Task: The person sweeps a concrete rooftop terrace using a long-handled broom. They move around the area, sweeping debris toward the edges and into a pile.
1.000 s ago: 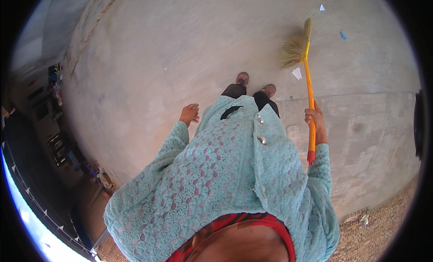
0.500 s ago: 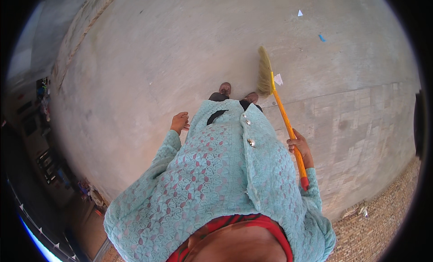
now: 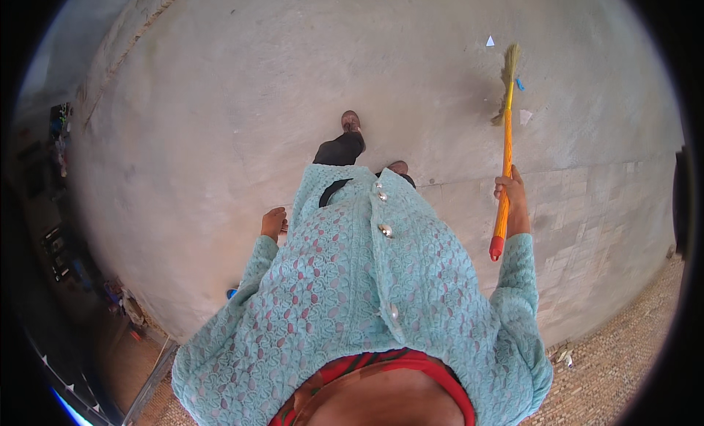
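My right hand [image 3: 515,195] is wrapped round the orange handle of a broom [image 3: 507,144], holding it out to my right. The handle ends in a red cap just behind the hand. The broom's yellowish bristles point away from me at the floor, between a pale paper scrap [image 3: 526,116], a small blue scrap [image 3: 520,84] and a white triangular scrap [image 3: 490,41] farther off. At my left side hangs my left hand [image 3: 274,223], its fingers curled in and nothing visible in them.
Grey concrete floor [image 3: 242,96] stretches ahead, with a paved strip [image 3: 579,213] at the right. A brown shoe [image 3: 351,121] on my left foot is stepped forward. Dark clutter [image 3: 62,140] lines the far left. A small blue object [image 3: 232,292] shows beside my left sleeve.
The broom has swung out to the right and forward, its bristles now past the pale paper scrap. My left foot has stepped forward. The left hand has moved slightly back and leftward.
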`<state>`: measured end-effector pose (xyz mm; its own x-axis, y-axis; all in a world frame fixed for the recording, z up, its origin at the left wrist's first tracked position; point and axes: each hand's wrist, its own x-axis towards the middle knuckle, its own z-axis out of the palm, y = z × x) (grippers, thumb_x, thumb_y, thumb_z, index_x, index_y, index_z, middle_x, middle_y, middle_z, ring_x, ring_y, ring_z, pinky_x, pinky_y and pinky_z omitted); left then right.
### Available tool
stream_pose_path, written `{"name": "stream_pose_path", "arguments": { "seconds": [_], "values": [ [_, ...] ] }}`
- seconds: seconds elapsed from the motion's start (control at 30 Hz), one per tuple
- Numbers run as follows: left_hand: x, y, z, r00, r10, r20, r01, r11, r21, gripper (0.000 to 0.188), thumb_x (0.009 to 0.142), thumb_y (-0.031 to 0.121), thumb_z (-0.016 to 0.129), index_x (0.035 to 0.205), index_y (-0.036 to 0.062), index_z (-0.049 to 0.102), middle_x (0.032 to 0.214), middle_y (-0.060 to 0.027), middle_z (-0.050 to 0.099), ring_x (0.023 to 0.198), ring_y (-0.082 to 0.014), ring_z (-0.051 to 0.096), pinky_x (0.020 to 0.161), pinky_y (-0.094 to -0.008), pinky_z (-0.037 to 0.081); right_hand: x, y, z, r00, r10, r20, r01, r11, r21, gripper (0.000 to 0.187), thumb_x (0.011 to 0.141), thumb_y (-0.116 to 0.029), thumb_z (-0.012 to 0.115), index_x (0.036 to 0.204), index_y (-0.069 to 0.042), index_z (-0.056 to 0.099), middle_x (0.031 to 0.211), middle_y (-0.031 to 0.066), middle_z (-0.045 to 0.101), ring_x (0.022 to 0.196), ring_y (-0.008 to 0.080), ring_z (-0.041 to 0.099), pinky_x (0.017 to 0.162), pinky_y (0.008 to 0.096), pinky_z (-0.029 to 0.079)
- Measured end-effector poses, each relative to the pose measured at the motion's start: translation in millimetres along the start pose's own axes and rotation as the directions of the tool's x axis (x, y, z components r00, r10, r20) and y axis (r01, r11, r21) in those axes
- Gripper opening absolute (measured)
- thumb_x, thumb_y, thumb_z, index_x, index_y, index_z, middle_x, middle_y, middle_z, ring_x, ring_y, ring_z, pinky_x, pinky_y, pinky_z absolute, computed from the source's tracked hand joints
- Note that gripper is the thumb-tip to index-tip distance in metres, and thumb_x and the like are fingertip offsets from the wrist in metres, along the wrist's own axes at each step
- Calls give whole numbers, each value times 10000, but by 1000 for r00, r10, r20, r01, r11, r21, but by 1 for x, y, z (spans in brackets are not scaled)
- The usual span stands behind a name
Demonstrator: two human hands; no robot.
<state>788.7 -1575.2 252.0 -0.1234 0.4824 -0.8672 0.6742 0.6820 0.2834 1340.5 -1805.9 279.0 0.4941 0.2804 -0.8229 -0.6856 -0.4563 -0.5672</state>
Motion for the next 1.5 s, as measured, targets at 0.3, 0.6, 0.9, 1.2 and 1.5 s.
{"name": "stream_pose_path", "arguments": {
  "seconds": [0.3,0.6,0.9,1.2,1.5],
  "values": [
    [47,-26,67,994,21,106,6,970,-245,326,755,130,473,1071,51,493,609,-33,494,451,-144,507,400,-311,468,-75,-30,75,934,-21,357,-86,955,283,696,683,75,439,1283,-127,149,700,86,438,435,74,401,366,176,362],
    [33,25,56,992,96,77,-58,917,-395,327,775,148,461,1087,55,474,628,-32,484,467,-138,511,395,-296,473,-69,-16,161,635,195,748,-386,918,88,556,690,57,464,1191,-110,293,710,78,442,434,53,377,354,164,337],
    [3,-28,62,990,69,-126,-125,844,-522,306,757,125,469,1051,46,503,626,-31,494,457,-140,515,394,-284,451,63,8,227,435,371,820,-523,846,-105,200,718,3,466,895,-5,375,709,113,473,460,81,429,374,178,365],
    [21,19,69,995,77,-71,-103,820,-564,316,744,135,480,1048,54,509,638,-42,503,464,-140,518,395,-293,467,78,-54,129,628,273,729,-629,729,269,185,711,-20,453,814,117,381,682,101,431,464,85,453,385,142,394],
    [9,39,61,987,145,-63,-150,732,-665,321,759,131,483,1069,48,488,658,-43,500,473,-139,521,411,-290,474,-4,-98,115,797,118,592,-429,801,417,139,715,24,435,814,82,356,661,68,397,466,77,429,421,133,422]
  ]
}}
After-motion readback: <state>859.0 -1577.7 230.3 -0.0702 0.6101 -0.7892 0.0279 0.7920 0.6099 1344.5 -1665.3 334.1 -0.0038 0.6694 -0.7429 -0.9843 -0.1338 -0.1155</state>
